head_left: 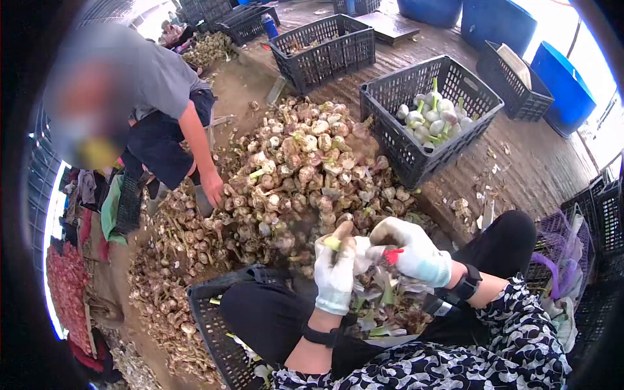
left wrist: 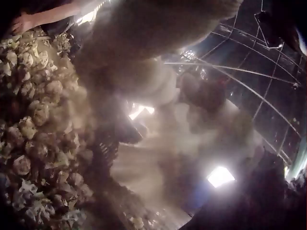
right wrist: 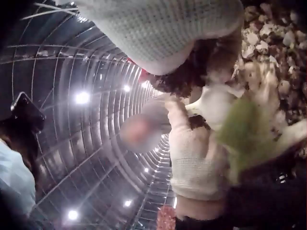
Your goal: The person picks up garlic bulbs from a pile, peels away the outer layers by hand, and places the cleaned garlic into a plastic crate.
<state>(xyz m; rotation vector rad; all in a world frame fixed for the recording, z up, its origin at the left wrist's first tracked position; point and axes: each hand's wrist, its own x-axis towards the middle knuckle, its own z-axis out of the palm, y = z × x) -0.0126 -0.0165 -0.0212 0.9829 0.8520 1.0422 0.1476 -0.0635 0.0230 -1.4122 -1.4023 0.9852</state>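
In the head view my gloved left hand (head_left: 335,276) grips a garlic bulb (head_left: 343,230) by its green stalk, over my lap. My gloved right hand (head_left: 416,253) is curled round a red-handled tool (head_left: 392,255) and sits right against the bulb. The right wrist view shows the left glove (right wrist: 192,158) holding the white bulb (right wrist: 216,103), its dark roots up and its green stalk (right wrist: 240,129) toward the camera. The right glove (right wrist: 163,28) fills the top of that view. The left wrist view is blurred and shows only the garlic pile (left wrist: 33,120) clearly.
A big heap of unpeeled garlic (head_left: 292,175) lies ahead of my knees. A black crate (head_left: 390,140) at right holds cleaned white bulbs. More crates (head_left: 325,49) and blue barrels (head_left: 497,23) stand behind. Another person (head_left: 162,97) crouches at left. A crate (head_left: 214,325) sits by my left knee.
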